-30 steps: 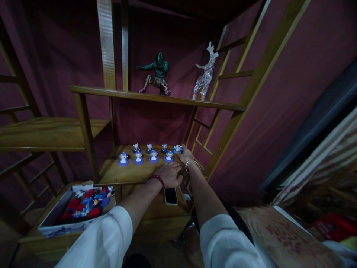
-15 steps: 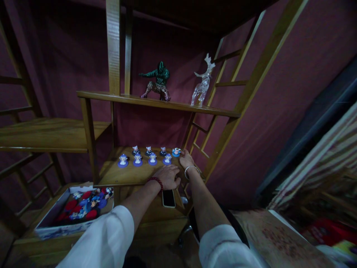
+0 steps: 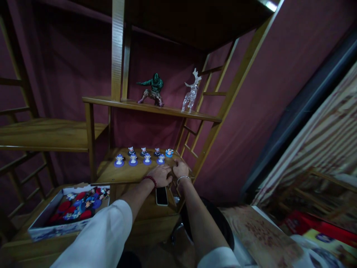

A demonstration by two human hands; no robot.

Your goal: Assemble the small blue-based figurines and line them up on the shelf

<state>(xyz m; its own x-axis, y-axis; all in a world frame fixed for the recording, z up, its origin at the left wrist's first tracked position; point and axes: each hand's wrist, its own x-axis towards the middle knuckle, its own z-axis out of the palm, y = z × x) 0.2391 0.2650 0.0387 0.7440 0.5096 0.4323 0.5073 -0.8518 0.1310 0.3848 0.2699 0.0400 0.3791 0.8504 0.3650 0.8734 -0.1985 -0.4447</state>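
Small figurines stand in two rows on the lower wooden shelf [image 3: 122,174]. The front row has several white figurines on purple bases, such as the one [image 3: 161,159] near my hands. Behind them are three dark-based figurines [image 3: 143,151] and a blue-based figurine [image 3: 169,153] at the right end. My left hand [image 3: 162,175] rests at the shelf's front edge, thumb apart from the fingers, holding nothing visible. Just right of it, my right hand [image 3: 180,170] is over the shelf, apart from the blue-based figurine, its fingers loosely bent and partly hidden.
An open box [image 3: 35,230] of mixed figurines sits at lower left. A phone [image 3: 161,196] lies below my left hand. On the upper shelf [image 3: 167,110] stand a green-and-brown crouching figure [image 3: 153,89] and a clear deer [image 3: 191,93]. A black round stool [image 3: 220,219] is at lower right.
My right hand has drawn back from the blue-based figurine toward me and my left hand. The figurine now stands untouched at the row's end. The view has shifted slightly.
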